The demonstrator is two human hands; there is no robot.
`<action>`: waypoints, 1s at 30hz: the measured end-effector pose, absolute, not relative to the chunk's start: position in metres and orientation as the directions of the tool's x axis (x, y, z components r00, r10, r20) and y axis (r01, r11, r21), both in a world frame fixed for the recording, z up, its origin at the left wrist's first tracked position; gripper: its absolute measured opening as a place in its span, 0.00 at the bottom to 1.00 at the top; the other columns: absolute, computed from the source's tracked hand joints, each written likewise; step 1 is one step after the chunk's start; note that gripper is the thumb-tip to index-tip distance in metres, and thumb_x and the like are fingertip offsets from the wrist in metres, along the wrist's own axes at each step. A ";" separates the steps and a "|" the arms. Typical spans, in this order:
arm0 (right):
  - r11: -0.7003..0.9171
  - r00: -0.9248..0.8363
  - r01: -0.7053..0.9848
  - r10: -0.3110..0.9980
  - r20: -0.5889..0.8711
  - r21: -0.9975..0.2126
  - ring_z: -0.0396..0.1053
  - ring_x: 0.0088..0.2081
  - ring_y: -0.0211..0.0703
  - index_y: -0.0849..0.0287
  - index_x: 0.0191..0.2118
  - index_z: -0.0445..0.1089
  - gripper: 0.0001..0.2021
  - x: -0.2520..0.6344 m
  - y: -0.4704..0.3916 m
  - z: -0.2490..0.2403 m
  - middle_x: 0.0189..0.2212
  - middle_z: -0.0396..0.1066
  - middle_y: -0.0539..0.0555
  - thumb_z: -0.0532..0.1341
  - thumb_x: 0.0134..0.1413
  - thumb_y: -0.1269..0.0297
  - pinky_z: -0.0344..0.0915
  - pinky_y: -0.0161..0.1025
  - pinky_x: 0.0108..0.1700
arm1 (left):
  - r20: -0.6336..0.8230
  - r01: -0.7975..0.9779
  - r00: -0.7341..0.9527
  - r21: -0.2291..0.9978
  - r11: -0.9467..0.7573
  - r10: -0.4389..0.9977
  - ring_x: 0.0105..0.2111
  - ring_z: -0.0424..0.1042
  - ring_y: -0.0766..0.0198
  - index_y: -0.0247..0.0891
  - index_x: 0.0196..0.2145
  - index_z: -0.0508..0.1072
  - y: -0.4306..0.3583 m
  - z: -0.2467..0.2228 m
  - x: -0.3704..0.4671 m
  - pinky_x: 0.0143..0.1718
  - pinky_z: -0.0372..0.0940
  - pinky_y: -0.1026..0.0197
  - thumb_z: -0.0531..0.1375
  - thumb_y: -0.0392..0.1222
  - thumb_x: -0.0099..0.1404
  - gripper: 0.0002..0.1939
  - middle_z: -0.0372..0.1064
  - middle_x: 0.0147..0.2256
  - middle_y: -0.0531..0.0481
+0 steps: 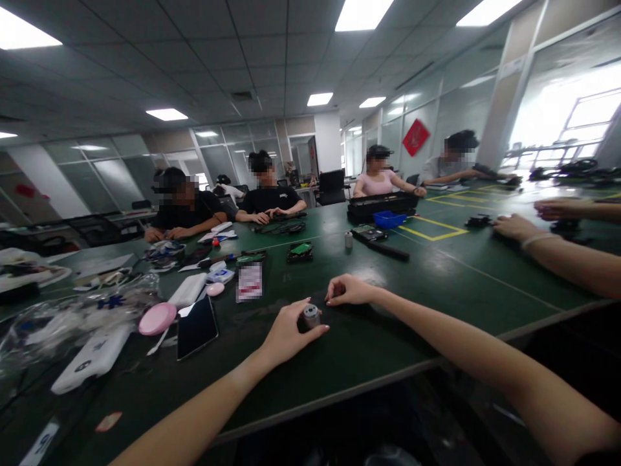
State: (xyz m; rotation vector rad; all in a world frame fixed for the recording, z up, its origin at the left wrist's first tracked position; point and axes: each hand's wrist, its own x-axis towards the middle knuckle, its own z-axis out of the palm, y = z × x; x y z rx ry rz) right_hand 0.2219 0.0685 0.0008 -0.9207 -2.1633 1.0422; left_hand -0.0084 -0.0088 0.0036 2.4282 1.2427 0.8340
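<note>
My left hand (287, 331) is curled around a small silver metal cylinder (311, 316), probably a small motor, which stands upright on the green table (388, 336). Its top face shows a dark round centre. Just right of it, my right hand (350, 288) rests low over the table, thumb and fingertips pinched together; whatever may be between them is too small to make out. A second silver cylinder (348, 240) stands farther back, apart from both hands. Beyond my left hand lies a small device with a green circuit board (301, 250).
A black phone (198, 327), a pink round case (158, 318), a white power bank (92, 358) and plastic bags (43, 330) crowd the left. A blue bin (388, 220) and black strip (388, 250) lie farther back. Several people sit around the table; a co-worker's hands (519, 230) are at right.
</note>
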 end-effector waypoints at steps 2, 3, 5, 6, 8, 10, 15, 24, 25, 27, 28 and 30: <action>0.494 -0.598 0.385 0.777 0.197 -0.780 0.66 0.25 0.33 0.64 0.30 0.71 0.18 0.221 0.068 0.002 0.28 0.74 0.52 0.69 0.38 0.53 0.61 0.32 0.28 | 0.362 0.641 0.469 0.488 -0.592 0.806 0.54 0.64 0.51 0.37 0.46 0.74 -0.008 0.004 -0.009 0.56 0.57 0.51 0.63 0.57 0.55 0.26 0.67 0.53 0.42; 0.497 -0.593 0.395 0.780 0.199 -0.773 0.65 0.25 0.33 0.64 0.30 0.72 0.18 0.221 0.067 0.002 0.28 0.74 0.52 0.69 0.38 0.53 0.61 0.32 0.27 | 0.359 0.639 0.474 0.489 -0.594 0.804 0.54 0.64 0.51 0.37 0.46 0.74 -0.008 0.004 -0.010 0.56 0.57 0.51 0.63 0.58 0.55 0.26 0.67 0.53 0.42; 0.486 -0.586 0.396 0.787 0.193 -0.779 0.65 0.25 0.33 0.64 0.31 0.73 0.17 0.220 0.067 0.002 0.28 0.74 0.52 0.68 0.39 0.53 0.61 0.32 0.27 | 0.353 0.636 0.478 0.493 -0.594 0.804 0.54 0.64 0.51 0.37 0.46 0.74 -0.008 0.004 -0.010 0.56 0.57 0.51 0.62 0.59 0.55 0.27 0.67 0.53 0.42; 0.481 -0.582 0.394 0.790 0.192 -0.783 0.66 0.25 0.33 0.63 0.30 0.73 0.17 0.220 0.068 0.001 0.28 0.75 0.52 0.68 0.39 0.53 0.61 0.32 0.28 | 0.347 0.636 0.480 0.495 -0.592 0.806 0.54 0.64 0.51 0.37 0.46 0.73 -0.008 0.004 -0.010 0.56 0.57 0.51 0.62 0.59 0.55 0.27 0.66 0.53 0.42; 0.475 -0.577 0.385 0.793 0.196 -0.791 0.68 0.27 0.35 0.63 0.29 0.73 0.16 0.220 0.069 -0.002 0.28 0.75 0.53 0.68 0.40 0.54 0.63 0.33 0.30 | 0.336 0.637 0.480 0.502 -0.585 0.810 0.55 0.63 0.50 0.38 0.47 0.73 -0.007 0.004 -0.011 0.56 0.57 0.51 0.62 0.59 0.55 0.28 0.66 0.54 0.42; 0.466 -0.560 0.358 0.800 0.213 -0.809 0.70 0.28 0.37 0.63 0.27 0.72 0.14 0.217 0.069 -0.005 0.28 0.75 0.54 0.68 0.40 0.56 0.65 0.35 0.32 | 0.326 0.631 0.480 0.517 -0.578 0.815 0.54 0.64 0.51 0.38 0.48 0.72 -0.007 0.003 -0.011 0.57 0.57 0.51 0.61 0.59 0.56 0.28 0.67 0.53 0.42; 0.540 -0.318 0.161 0.821 0.474 -0.826 0.74 0.35 0.44 0.62 0.23 0.66 0.12 0.200 0.050 0.004 0.31 0.76 0.57 0.66 0.45 0.60 0.68 0.41 0.39 | 0.321 0.587 0.493 0.562 -0.582 0.808 0.51 0.67 0.53 0.38 0.48 0.71 -0.008 0.006 -0.010 0.55 0.59 0.54 0.59 0.56 0.60 0.24 0.70 0.49 0.45; 0.653 -0.440 0.031 0.689 0.576 -0.757 0.73 0.38 0.43 0.61 0.23 0.67 0.08 0.171 0.010 0.017 0.33 0.75 0.56 0.65 0.48 0.67 0.68 0.43 0.44 | 0.358 0.550 0.478 0.590 -0.591 0.802 0.42 0.71 0.56 0.38 0.44 0.72 -0.011 0.008 -0.010 0.44 0.64 0.58 0.61 0.51 0.59 0.19 0.73 0.42 0.48; 0.653 -0.443 0.038 0.690 0.573 -0.756 0.73 0.37 0.43 0.61 0.23 0.67 0.08 0.171 0.010 0.016 0.33 0.75 0.56 0.65 0.48 0.67 0.68 0.43 0.44 | 0.359 0.549 0.481 0.588 -0.594 0.800 0.42 0.71 0.56 0.38 0.44 0.72 -0.012 0.007 -0.010 0.44 0.64 0.58 0.61 0.51 0.59 0.19 0.73 0.42 0.48; 0.646 -0.449 0.040 0.693 0.563 -0.763 0.73 0.37 0.43 0.61 0.23 0.67 0.08 0.171 0.009 0.017 0.33 0.75 0.56 0.65 0.47 0.66 0.68 0.43 0.44 | 0.364 0.543 0.481 0.590 -0.597 0.798 0.42 0.71 0.56 0.38 0.45 0.72 -0.012 0.007 -0.010 0.45 0.64 0.58 0.61 0.51 0.59 0.19 0.73 0.43 0.47; 0.641 -0.451 0.040 0.696 0.559 -0.766 0.73 0.37 0.43 0.61 0.23 0.67 0.09 0.171 0.009 0.017 0.33 0.75 0.56 0.65 0.47 0.66 0.68 0.43 0.44 | 0.369 0.539 0.477 0.594 -0.597 0.798 0.42 0.71 0.56 0.38 0.46 0.72 -0.012 0.008 -0.010 0.45 0.63 0.58 0.62 0.51 0.59 0.20 0.73 0.43 0.47; 0.636 -0.457 0.058 0.702 0.546 -0.770 0.73 0.37 0.44 0.61 0.23 0.67 0.10 0.172 0.008 0.019 0.32 0.75 0.56 0.66 0.47 0.64 0.68 0.43 0.44 | 0.376 0.528 0.472 0.604 -0.597 0.798 0.42 0.71 0.55 0.37 0.47 0.71 -0.013 0.009 -0.010 0.46 0.63 0.58 0.62 0.51 0.58 0.21 0.73 0.43 0.47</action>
